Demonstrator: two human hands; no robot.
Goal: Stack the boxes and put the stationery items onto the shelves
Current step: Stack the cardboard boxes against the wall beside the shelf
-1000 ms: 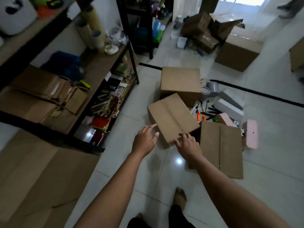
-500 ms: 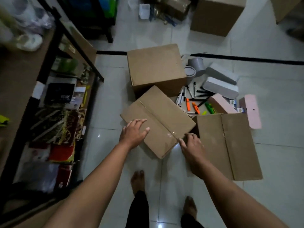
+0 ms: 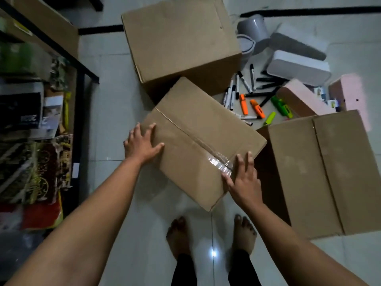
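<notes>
Boxes sit on the pale tiled floor, and the one being handled is the taped box, lying skewed at the centre of the view. At its 9 o'clock corner the left hand lies flat with fingers spread, palm on the top face. At its 5 o'clock edge the right hand presses against the side, fingers extended up over the glossy tape seam. Neither hand is closed around anything; both are open and simply pressed to the cardboard.

At 12 o'clock from the taped box, touching its far corner, stands a larger box. At 3 o'clock lies a third box, its near corner just beside the right hand.

Between these, at about 1 o'clock, loose markers and orange highlighters are scattered on the tiles, with green highlighters near them. Farther out at 2 o'clock lie white cases and pink cases (their contents cannot be made out).

At 9 o'clock, a black-framed shelf holds crowded packets and papers. Bare feet stand at 6 o'clock.
</notes>
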